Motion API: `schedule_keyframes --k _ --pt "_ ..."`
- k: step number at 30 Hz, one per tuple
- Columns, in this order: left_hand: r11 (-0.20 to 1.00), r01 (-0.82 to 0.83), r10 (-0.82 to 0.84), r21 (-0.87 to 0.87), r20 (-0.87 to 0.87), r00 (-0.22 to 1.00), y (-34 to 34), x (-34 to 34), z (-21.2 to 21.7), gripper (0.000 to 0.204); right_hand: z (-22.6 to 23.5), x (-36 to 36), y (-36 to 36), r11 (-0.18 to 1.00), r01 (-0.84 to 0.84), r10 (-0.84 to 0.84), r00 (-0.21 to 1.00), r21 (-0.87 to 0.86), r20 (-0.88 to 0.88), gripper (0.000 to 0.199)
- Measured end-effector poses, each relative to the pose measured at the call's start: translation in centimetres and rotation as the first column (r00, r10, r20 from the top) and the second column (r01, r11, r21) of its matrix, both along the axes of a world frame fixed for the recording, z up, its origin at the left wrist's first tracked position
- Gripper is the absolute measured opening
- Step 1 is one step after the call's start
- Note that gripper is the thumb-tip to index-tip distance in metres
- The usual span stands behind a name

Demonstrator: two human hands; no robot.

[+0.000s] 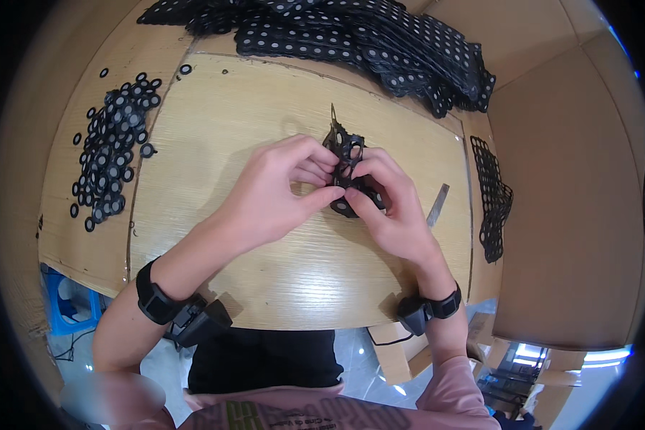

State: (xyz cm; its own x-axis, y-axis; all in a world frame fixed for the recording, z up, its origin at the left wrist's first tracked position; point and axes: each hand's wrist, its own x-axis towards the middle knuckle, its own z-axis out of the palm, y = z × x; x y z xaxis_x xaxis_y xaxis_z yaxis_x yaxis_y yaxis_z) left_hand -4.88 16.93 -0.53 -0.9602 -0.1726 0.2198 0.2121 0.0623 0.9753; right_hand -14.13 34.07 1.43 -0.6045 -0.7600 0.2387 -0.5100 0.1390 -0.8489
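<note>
Over the middle of a light wooden board (265, 129), both hands pinch a black punched sheet (345, 147) full of round holes. My left hand (279, 186) grips its lower left part between thumb and fingers. My right hand (387, 204) holds the lower right part, thumb pressed on a black ring still in the sheet. A thin pointed metal tip (332, 115) sticks up behind the sheet's top edge. Each wrist wears a black band with a small device.
A heap of loose black rings (111, 154) lies at the left. Stacked black sheets with white dots (365, 39) fill the back. An emptied black mesh sheet (493, 197) lies at the right, a flat metal strip (438, 204) beside my right hand. Cardboard walls stand around.
</note>
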Motion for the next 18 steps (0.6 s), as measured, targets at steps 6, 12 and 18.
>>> schedule_keyframes --k 6,12,18 --pt "0.999 -0.003 0.001 -0.033 -0.066 0.998 0.1 -0.2 -0.1 0.019 0.9 0.2 0.2 0.999 -0.033 0.033 0.999 0.009 0.000 0.012" --pt "0.983 0.090 -0.098 0.159 0.043 0.994 0.0 0.0 0.4 0.018 1.1 -0.2 0.5 0.991 -0.101 0.103 0.994 0.087 -0.023 0.011" --pt "0.972 0.065 -0.117 0.226 0.222 0.968 -0.1 0.1 1.2 0.019 0.2 -0.6 0.7 0.986 -0.162 0.159 0.985 -0.041 -0.074 0.013"
